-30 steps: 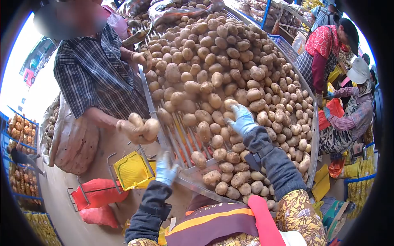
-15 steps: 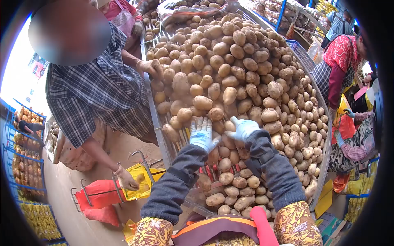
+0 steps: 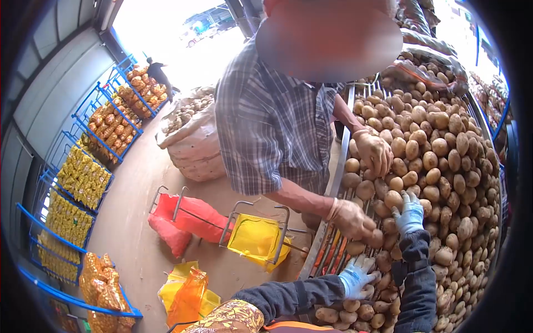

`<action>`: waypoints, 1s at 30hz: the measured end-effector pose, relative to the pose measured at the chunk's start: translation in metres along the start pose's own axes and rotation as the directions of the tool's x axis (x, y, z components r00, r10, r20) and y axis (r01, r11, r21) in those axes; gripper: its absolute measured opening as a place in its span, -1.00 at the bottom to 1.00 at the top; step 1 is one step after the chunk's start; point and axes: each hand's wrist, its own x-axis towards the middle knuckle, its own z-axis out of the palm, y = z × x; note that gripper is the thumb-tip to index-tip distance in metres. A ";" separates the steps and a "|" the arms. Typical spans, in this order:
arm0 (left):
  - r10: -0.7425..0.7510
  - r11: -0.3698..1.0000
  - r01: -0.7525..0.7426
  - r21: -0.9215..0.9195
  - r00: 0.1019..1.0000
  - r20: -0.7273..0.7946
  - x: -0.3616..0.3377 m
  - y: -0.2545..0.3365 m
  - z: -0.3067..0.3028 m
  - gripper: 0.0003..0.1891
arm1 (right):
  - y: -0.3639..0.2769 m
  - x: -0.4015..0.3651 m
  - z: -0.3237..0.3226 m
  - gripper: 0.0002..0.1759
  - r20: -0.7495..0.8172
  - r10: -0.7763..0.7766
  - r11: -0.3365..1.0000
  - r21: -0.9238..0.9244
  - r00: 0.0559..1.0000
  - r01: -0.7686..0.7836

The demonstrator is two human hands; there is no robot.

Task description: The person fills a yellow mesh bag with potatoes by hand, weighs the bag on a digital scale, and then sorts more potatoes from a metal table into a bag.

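Both my hands wear pale blue-and-white gloves and rest among loose brown potatoes (image 3: 438, 147) heaped on a metal-barred sorting table. My left hand (image 3: 355, 276) lies low on the table near its left side, fingers spread over potatoes by the bars. Farther up, my right hand (image 3: 410, 214) reaches into the heap, fingers stretched and thumb apart, touching potatoes. Just beyond my left hand, a co-worker's gloved hand (image 3: 352, 221) is at a potato (image 3: 373, 238). That person's other gloved hand (image 3: 375, 151) is over the heap higher up.
The co-worker in a checked shirt (image 3: 266, 122) stands at the table's metal edge (image 3: 327, 236). On the floor are a yellow mesh bag on a wire frame (image 3: 255, 236), red bags (image 3: 191, 219) and a large potato sack (image 3: 194, 144). Blue racks (image 3: 69, 139) hold filled bags at left.
My view has swung left, bringing the racks and floor into fuller sight. My hands have moved apart, the right one farther up the heap. The co-worker's lower hand has come from the yellow bag onto the table.
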 end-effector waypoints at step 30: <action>0.205 0.788 -0.341 -0.512 0.930 -0.305 -0.107 0.030 0.067 -0.56 | -0.057 -0.340 -0.034 -0.46 0.036 0.529 0.751 0.446 0.848 -0.487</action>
